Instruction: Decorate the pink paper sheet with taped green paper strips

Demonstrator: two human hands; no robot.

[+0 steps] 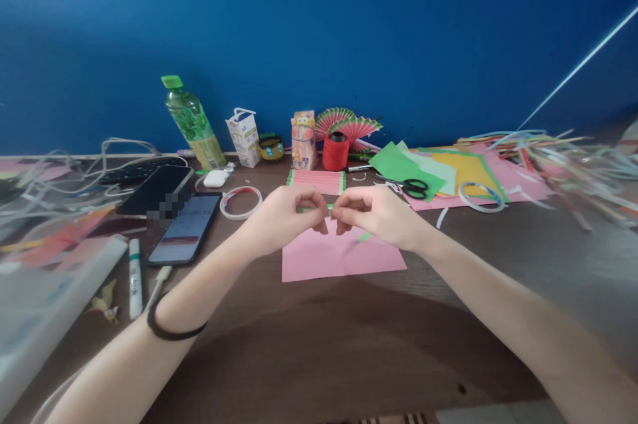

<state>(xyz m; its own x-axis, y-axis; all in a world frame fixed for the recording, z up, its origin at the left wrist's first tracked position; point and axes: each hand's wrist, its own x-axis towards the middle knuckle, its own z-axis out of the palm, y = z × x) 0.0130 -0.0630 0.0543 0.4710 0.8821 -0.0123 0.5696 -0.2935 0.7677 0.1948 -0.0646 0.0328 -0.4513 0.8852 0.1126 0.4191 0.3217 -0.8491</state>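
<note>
Left hand [286,216] and right hand [385,214] meet fingertip to fingertip, thumb and forefinger of each pinched on what looks like a small pale piece [329,211]; a little green shows beside it, but whether it is paper or tape I cannot tell. The pinch is narrow and both wrists arch, probably because so slight a piece needs fingertips rather than palms; it sits above the far part of a pink sheet [343,264], which lies on the desk [323,357] between the forearms, seemingly as a work surface; a green scrap [365,236] rests on that sheet.

Behind it lies a pleated pink strip [316,182] with green ends; the scissors [407,183] lie to the right, partly over coloured paper, likely to stay within reach; the bottle [197,128] and carton [242,138] stand back by the wall, perhaps to keep them from the elbows.

As for writing, the carton bears blue print too small to read; the bottle's label is equally unclear; the lit phone [187,231] shows blurred figures, partly pixelated; the marker [135,278] has dark lettering I cannot make out.
</note>
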